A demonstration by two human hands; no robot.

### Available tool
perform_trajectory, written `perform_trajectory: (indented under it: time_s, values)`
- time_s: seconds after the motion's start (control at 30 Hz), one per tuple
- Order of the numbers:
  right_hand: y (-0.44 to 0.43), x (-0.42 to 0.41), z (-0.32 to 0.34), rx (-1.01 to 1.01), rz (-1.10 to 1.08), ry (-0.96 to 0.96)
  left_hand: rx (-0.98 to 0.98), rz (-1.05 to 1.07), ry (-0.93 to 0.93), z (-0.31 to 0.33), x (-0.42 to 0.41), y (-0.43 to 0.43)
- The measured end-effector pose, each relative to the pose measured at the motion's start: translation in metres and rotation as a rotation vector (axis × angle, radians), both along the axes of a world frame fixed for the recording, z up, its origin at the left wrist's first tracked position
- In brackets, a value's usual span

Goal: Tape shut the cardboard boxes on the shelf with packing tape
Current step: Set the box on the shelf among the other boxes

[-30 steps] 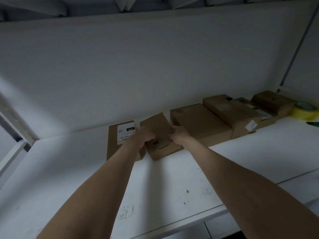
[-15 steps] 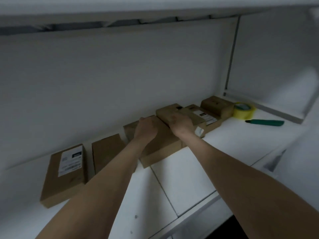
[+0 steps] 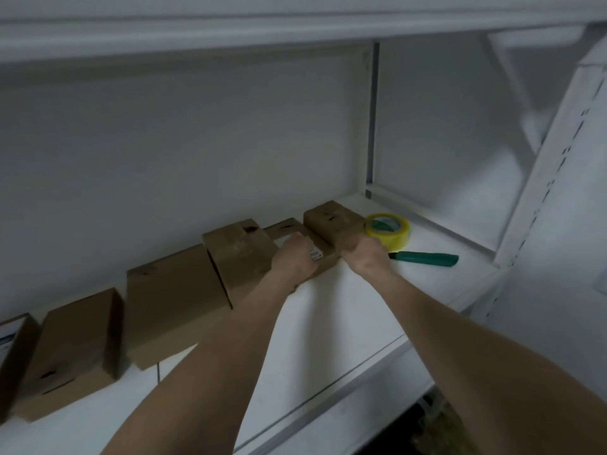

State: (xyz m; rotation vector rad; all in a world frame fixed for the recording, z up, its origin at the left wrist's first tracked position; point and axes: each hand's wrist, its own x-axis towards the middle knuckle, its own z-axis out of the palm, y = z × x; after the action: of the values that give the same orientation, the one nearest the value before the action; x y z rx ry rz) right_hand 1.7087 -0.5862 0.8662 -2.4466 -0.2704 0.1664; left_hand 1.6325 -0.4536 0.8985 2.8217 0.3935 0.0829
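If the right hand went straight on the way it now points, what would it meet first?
Most likely the rightmost box, which lies directly ahead of the right hand. The hand may already touch it, as depth is unclear. The tape roll sits just right of that line.

The left hand (image 3: 294, 261) covered most of the labelled box (image 3: 325, 261), and the label's print was too small to read. The fingers of the right hand (image 3: 364, 254) were out of sight against the end box (image 3: 331, 218), so its grip was unclear. The frame's edge cut the leftmost box (image 3: 13, 343).
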Motion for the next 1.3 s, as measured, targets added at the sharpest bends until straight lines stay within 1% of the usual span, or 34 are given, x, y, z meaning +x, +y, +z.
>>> perform_trajectory:
  time_s: [0.13,0.2,0.27,0.33,0.4,0.5,0.63,0.77,0.83,0.9,1.0,1.1,1.2,1.3]
  values:
    - [-0.012,0.023,-0.011,0.089,0.008,0.075,-0.022,0.011,0.111,-0.009,0.018,-0.015]
    - [-0.01,0.03,-0.015,0.146,0.02,0.136,-0.052,0.019,0.129,-0.013,0.026,-0.016]
    - [-0.004,0.036,-0.017,0.252,0.025,0.205,-0.088,0.011,0.14,-0.015,0.035,-0.014]
    - [0.002,0.046,-0.017,0.324,0.021,0.211,-0.143,0.018,0.124,-0.017,0.046,-0.012]
    - [0.008,0.065,-0.02,0.324,0.007,0.189,-0.192,0.03,0.098,-0.019,0.061,-0.008]
    - [0.016,0.097,-0.023,0.311,-0.04,0.224,-0.357,0.074,0.064,-0.022,0.087,-0.003]
    - [0.016,0.101,-0.003,0.222,-0.058,0.222,-0.568,0.148,-0.013,-0.026,0.112,-0.002]
    - [0.017,0.113,-0.009,0.264,-0.004,0.235,-0.738,0.302,0.009,-0.025,0.131,-0.008]
    - [0.015,0.115,-0.007,0.27,0.011,0.218,-0.819,0.342,0.03,-0.023,0.136,-0.011]
    - [0.011,0.114,-0.001,0.327,-0.023,0.179,-0.918,0.354,-0.052,-0.024,0.14,-0.009]
    - [0.004,0.115,0.008,0.494,-0.068,0.158,-1.006,0.328,-0.224,-0.019,0.138,-0.007]
    - [-0.005,0.116,0.021,0.637,-0.126,0.16,-1.117,0.302,-0.346,-0.002,0.131,-0.012]
    - [-0.019,0.114,0.03,0.714,-0.18,0.215,-1.144,0.28,-0.398,0.012,0.12,-0.02]
    - [-0.039,0.107,0.03,0.687,-0.182,0.27,-1.194,0.26,-0.394,0.017,0.106,-0.03]
